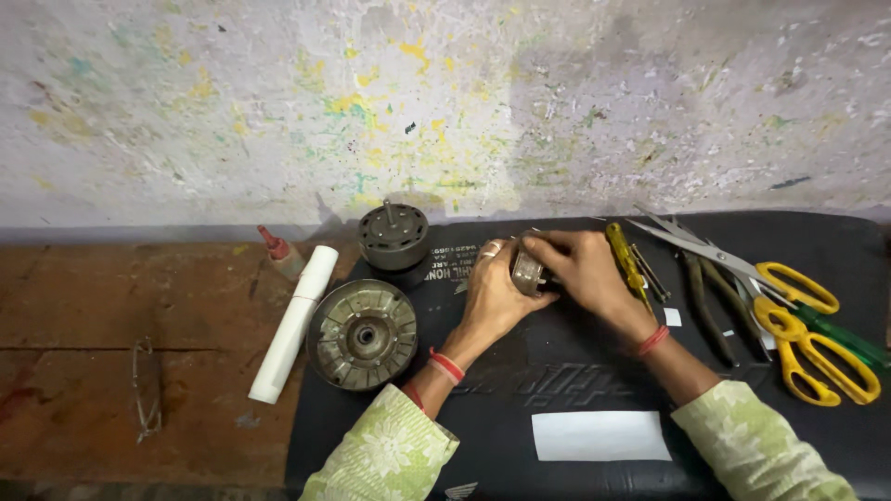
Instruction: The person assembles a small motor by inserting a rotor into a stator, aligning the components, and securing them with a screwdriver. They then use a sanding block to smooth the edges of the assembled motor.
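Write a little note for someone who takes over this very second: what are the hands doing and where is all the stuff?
Left hand: grip closed on the small metal part.
Right hand: grip closed on the same part from the other side, over the black mat.
Round motor cover and dark motor body lie left of the hands, untouched.
Yellow screwdriver, pliers and yellow scissors lie to the right.
White paper slip sits near the front edge.
Done or left: cannot tell.
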